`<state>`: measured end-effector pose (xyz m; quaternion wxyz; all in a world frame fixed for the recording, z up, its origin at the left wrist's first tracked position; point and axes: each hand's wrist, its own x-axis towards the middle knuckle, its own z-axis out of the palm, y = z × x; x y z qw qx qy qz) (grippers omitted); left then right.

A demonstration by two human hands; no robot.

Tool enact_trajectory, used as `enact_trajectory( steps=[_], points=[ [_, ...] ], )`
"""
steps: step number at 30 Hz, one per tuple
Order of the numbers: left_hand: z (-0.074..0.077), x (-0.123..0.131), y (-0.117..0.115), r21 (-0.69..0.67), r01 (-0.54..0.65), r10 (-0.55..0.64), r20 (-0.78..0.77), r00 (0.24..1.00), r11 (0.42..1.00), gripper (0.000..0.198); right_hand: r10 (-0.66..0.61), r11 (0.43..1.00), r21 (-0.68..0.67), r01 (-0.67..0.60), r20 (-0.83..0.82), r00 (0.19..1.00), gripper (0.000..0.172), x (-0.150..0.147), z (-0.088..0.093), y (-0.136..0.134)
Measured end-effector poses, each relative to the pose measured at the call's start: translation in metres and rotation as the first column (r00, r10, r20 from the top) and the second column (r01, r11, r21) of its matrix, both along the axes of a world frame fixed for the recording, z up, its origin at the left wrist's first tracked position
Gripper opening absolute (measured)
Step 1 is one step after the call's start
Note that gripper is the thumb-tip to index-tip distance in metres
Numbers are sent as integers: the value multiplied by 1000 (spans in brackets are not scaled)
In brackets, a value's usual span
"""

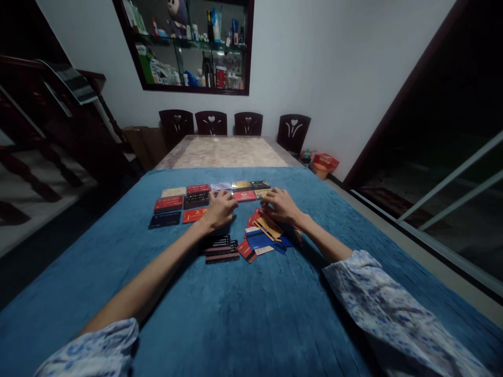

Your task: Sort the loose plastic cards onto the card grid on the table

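Observation:
Several rows of bank-style cards lie on the blue cloth. Over the middle of these rows my left hand (222, 208) is closed, its fingertips bent down by a card in the second row; whatever they hold is hidden. My right hand (280, 205) hovers with bent, slightly parted fingers beside a yellow card (260, 194), just above a loose heap. In that heap are a gold card (269, 228), a blue card (259, 240) and a red card (246, 251). Black cards (222, 249), fanned out, lie below my left wrist.
A blue cloth (236, 319) covers the near part of the table, and the marbled tabletop (231, 152) shows beyond. At the far end stand several dark chairs (249, 123). A glass-shelved wall cabinet (196, 91) hangs behind them. A red bag (326, 161) sits on the right.

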<state>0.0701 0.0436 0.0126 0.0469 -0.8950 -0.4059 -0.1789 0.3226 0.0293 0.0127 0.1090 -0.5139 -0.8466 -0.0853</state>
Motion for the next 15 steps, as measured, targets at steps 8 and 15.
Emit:
enact_trajectory(
  steps=[8,15],
  points=[
    [-2,26,-13,-46,126,-127,-15,992,991,25,-34,999,9,34,23,999,27,24,-7,-41],
    [-3,44,-16,-105,211,-215,-24,976,972,28,-53,997,49,54,-3,999,30,28,-11,-62]
  ],
)
